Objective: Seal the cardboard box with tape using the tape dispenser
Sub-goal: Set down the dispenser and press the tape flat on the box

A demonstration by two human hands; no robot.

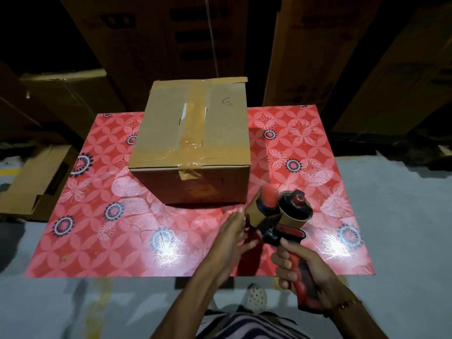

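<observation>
Cardboard box (193,143), closed, standing toward the far side of a table under a red flowered cloth (122,228). A strip of brown tape (194,123) runs along its centre seam and over the near edge, wrinkled where it folds down; the flaps look stiff but thin, so I judge they will give under hard pressure, and the box should be steadied by its near top edge or side wall. Tape dispenser (283,221), red and black, held just in front of the box's near right corner: my right hand (303,272) is wrapped tight around its pistol handle, the proper place to hold it, clear of the cutter. The tool seems light and rigid. My left hand (234,236) is flat, fingers together, at the dispenser's front end; whether it touches loose tape I cannot tell. Stacked cartons (318,45) stand behind.
</observation>
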